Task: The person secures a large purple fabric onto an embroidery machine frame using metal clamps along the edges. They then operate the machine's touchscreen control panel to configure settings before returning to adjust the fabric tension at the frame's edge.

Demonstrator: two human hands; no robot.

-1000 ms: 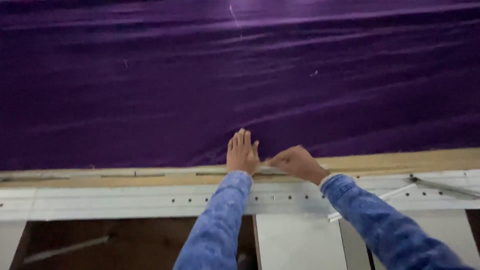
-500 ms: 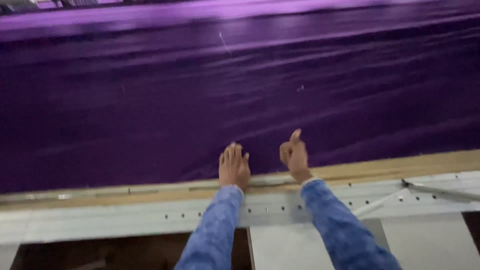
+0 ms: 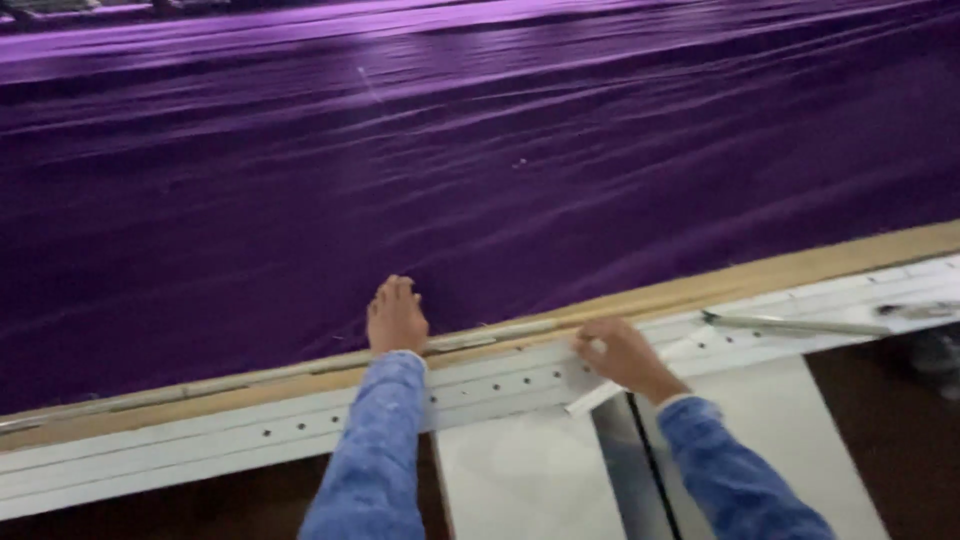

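A wide sheet of purple fabric (image 3: 480, 170) lies spread over a long table and fills most of the view. My left hand (image 3: 397, 315) rests flat on its near edge, fingers stretched out, holding nothing. To the right, my right hand (image 3: 620, 355) sits on the white metal rail (image 3: 250, 440) below the fabric. Its fingers are curled around a thin white strip (image 3: 585, 402) that sticks out toward me. Both arms wear blue patterned sleeves.
A tan wooden table edge (image 3: 800, 268) runs between fabric and rail. A long thin pale rod (image 3: 800, 324) lies on the rail at the right. White panels (image 3: 520, 480) stand below the rail, with dark floor either side.
My right hand has left the fabric edge and dropped back to the rail, further right, now closed on the white strip. My left hand stays on the fabric edge.
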